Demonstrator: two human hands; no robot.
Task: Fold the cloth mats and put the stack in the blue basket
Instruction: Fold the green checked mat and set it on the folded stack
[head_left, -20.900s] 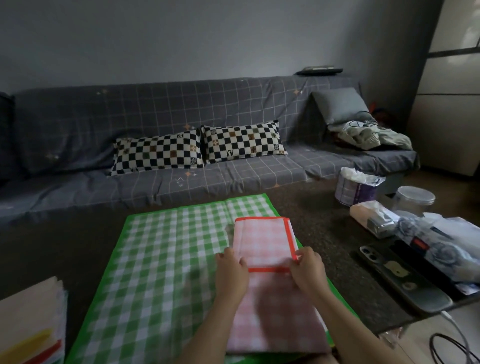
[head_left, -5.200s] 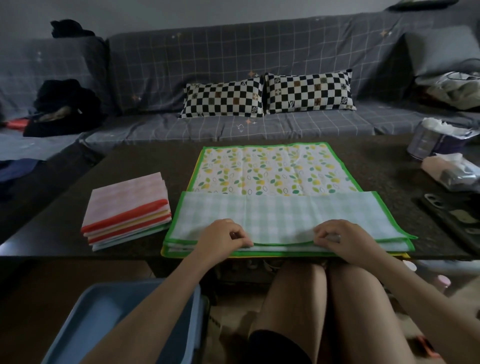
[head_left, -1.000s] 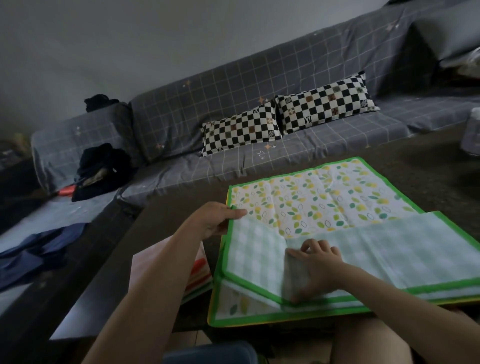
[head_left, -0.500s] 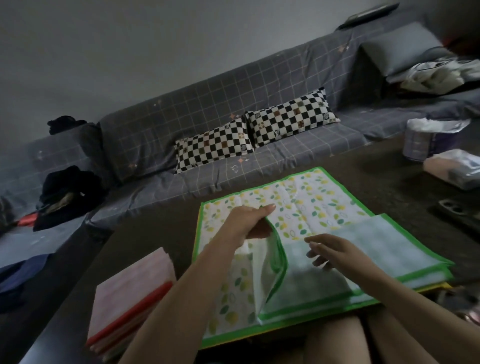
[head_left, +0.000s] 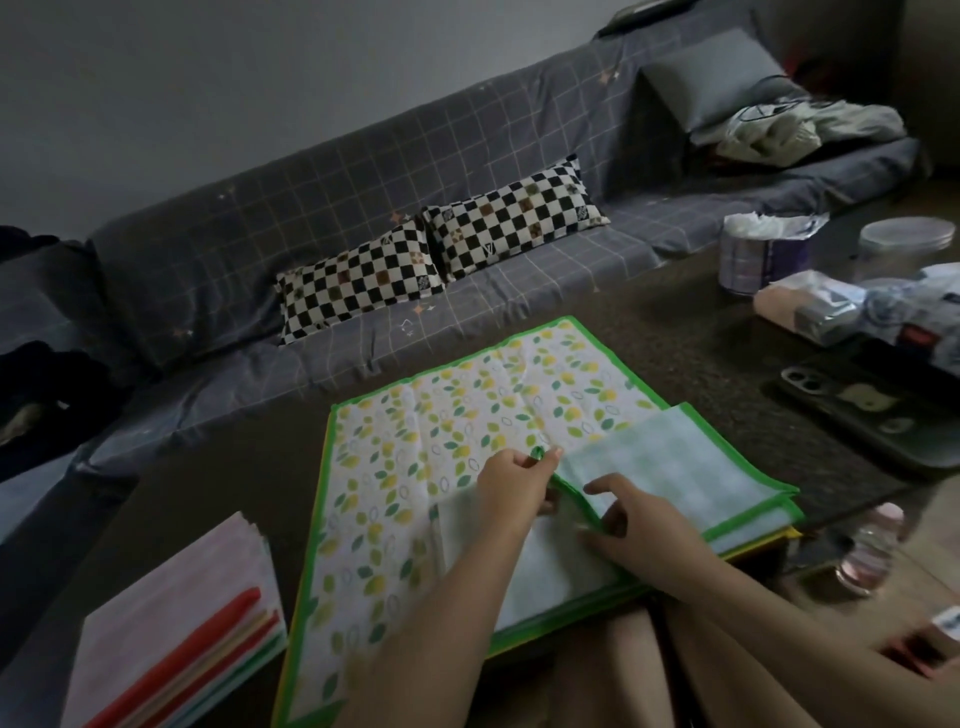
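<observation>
A green-checked mat (head_left: 670, 473) with a green border lies folded on top of a spread lemon-print mat (head_left: 467, 410) on the dark table. My left hand (head_left: 511, 480) pinches the green mat's left edge and holds it lifted over toward the right. My right hand (head_left: 631, 517) rests on the mat at the fold line, fingers loosely bent. A stack of folded mats (head_left: 176, 618), pink on top with red and yellow edges, sits at the table's near left corner. The blue basket is out of view.
The table's (head_left: 727, 358) right side holds a tissue roll (head_left: 761, 254), a tissue pack (head_left: 802, 306), a clear tub (head_left: 906, 244), a phone (head_left: 826, 392) and a dark tray (head_left: 893, 415). A grey sofa (head_left: 363, 234) with two checkered pillows stands behind. My bare knees are below the table edge.
My left hand has carried the green mat's left edge further right, past the middle. My right hand stays at the fold line. The camera has swung right.
</observation>
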